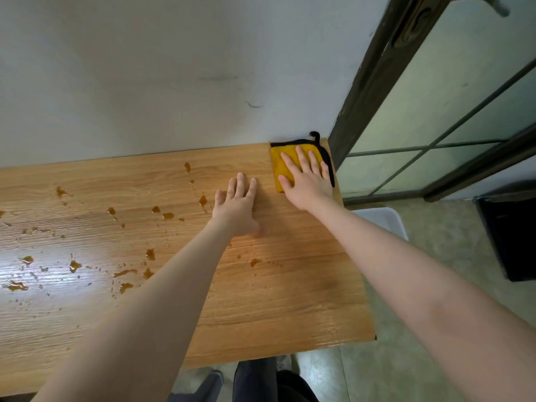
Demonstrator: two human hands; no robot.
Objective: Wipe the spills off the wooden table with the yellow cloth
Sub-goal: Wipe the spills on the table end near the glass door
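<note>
A yellow cloth [279,162] with black trim and a black loop lies folded flat at the far right corner of the wooden table [290,300]. My right hand [307,181] presses on it with straight, spread fingers. My left hand [236,207] rests flat on the bare wood just left of the cloth, fingers straight. Several brown spills [75,265] and small droplets dot the table's middle and left, with one more spot [255,262] between my forearms.
A pale wall [174,68] runs along the table's far edge. A dark-framed glass door [435,111] stands to the right. A white bin [385,221] sits beside the table's right edge, a black container [510,236] farther right on the floor.
</note>
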